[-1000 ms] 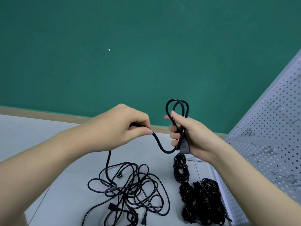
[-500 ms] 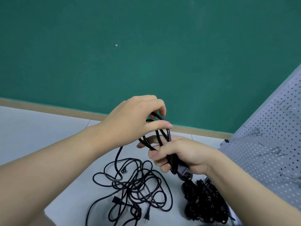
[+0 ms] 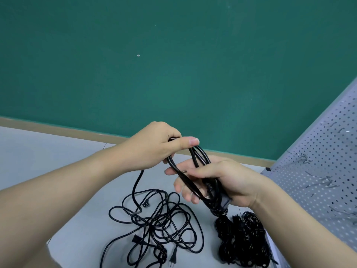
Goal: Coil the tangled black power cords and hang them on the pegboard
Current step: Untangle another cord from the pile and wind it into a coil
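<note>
Black cord (image 3: 195,171): half-coiled, loops held up above tangled pile (image 3: 158,225)
L hand (image 3: 154,146): pinching top of loop, thumb + fingers
R hand (image 3: 218,180): fingers loosely curled round loops & plug
Bundled cords (image 3: 243,240): just right of pile
Pegboard (image 3: 324,171): far right of pile

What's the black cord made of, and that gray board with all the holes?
The black cord looks like rubbery plastic: smooth, faintly shiny, and bending into loops. The gray board looks like painted metal, flat and stiff with neat rows of holes and thin wire hooks, though hard plastic is possible.
</note>
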